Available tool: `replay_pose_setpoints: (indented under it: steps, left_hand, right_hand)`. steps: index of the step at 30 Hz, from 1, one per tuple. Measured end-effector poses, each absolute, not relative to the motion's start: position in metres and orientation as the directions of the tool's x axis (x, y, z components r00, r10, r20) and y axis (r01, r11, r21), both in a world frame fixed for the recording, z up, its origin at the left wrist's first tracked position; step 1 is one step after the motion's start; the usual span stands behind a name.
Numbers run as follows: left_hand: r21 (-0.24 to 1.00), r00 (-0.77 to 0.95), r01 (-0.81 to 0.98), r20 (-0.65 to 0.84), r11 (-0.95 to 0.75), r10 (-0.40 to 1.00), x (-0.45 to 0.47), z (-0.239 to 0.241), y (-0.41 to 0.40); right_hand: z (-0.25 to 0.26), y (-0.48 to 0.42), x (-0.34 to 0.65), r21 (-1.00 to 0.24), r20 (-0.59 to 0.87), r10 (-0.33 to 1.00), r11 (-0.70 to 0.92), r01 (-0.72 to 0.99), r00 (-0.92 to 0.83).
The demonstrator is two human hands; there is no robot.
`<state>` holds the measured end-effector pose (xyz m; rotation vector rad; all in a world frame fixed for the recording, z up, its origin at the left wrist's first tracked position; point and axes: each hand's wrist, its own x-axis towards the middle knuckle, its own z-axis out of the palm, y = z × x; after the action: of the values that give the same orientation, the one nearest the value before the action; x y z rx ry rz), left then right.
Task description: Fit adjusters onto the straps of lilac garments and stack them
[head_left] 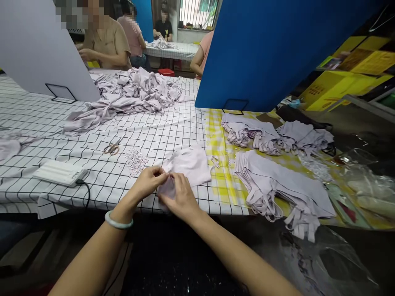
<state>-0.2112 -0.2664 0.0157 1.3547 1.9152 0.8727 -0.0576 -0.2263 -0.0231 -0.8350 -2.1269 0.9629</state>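
Note:
Near the table's front edge I hold a pale lilac cloth piece point(193, 164), which spreads flat to the right beyond my fingers. My left hand point(152, 180) is closed, thumb and forefinger pinching the cloth's near left part. Close against it, my right hand point(180, 193) grips the same cloth, its fingertips meeting the left ones. What lies exactly between the fingertips is too small to make out. Just left of the cloth is a heap of tiny pale scraps point(135, 161). Scissors point(113, 147) with brown handles rest behind that heap, apart from both hands.
Stacked lilac garments with straps point(284, 181) lie at right on yellow checked cloth, another stack point(249, 127) behind. A loose fabric pile point(138, 92) lies farther back. A white power bank point(60, 172) with a cable sits left. Blue point(253, 53) and white point(46, 45) panels stand upright. Other people sit beyond.

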Motion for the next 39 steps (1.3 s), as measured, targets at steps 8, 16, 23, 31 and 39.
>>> replay_pose_setpoints:
  steps: [8,16,23,31,39]
  left_hand:
    - [0.682,0.168,0.699,0.135,-0.214,0.977,-0.215,0.058,-0.259]
    - [0.724,-0.108,0.689,0.104,-0.001,0.989,-0.222,0.018,-0.221]
    - [0.483,0.307,0.869,-0.349,-0.111,0.885,-0.262,0.038,-0.248]
    - [0.601,0.139,0.798,-0.104,-0.050,0.985,-0.261,0.030,-0.245]
    - [0.628,0.393,0.741,-0.117,-0.238,0.912,-0.247,0.049,-0.291]
  right_hand:
    - [0.068,-0.205,-0.002,-0.985,0.171,0.728,0.112,-0.131,-0.663]
    - [0.028,-0.243,-0.020,-0.715,0.186,0.678,0.589,0.375,-0.711]
    - [-0.025,-0.260,-0.064,-0.272,0.228,0.390,0.905,0.326,-0.892]
    - [-0.031,-0.251,-0.088,-0.226,0.204,0.554,0.829,0.512,-0.807]
    - [0.071,-0.258,-0.001,-0.963,0.201,0.568,0.263,-0.056,-0.798]
